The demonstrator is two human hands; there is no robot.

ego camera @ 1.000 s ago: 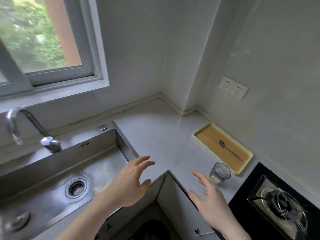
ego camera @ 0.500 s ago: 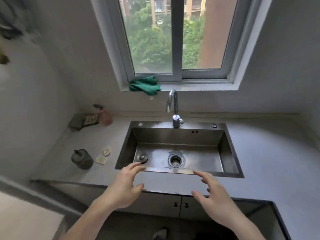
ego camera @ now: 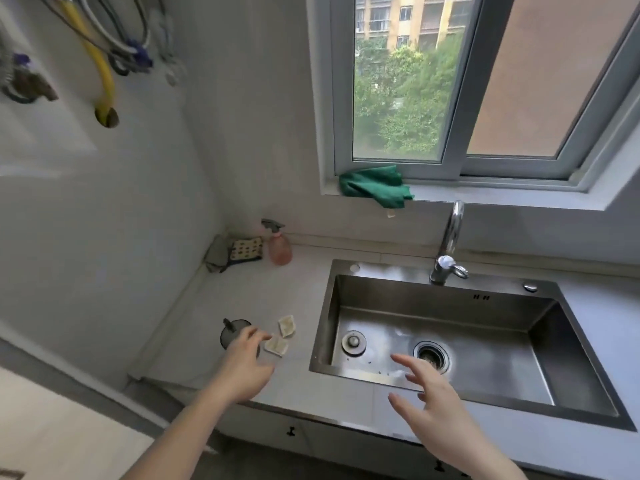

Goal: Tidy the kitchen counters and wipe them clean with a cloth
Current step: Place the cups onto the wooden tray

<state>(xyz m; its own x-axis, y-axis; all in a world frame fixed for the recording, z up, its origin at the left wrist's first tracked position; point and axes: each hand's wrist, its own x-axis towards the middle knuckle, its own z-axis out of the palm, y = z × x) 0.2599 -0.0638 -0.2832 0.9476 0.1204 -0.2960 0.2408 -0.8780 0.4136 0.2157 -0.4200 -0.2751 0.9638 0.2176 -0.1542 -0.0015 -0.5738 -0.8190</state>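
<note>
Both hands empty, fingers spread: left hand partly covers a dark strainer on the counter, right hand over the sink front rim; green cloth sits on the windowsill.

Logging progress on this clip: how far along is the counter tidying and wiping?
Barely begun. Nothing looks done: two scraps and a dark cup sit on the counter. The left hand reaches toward them; the right hand is empty. The green cloth lies on the windowsill, so wiping remains.
</note>
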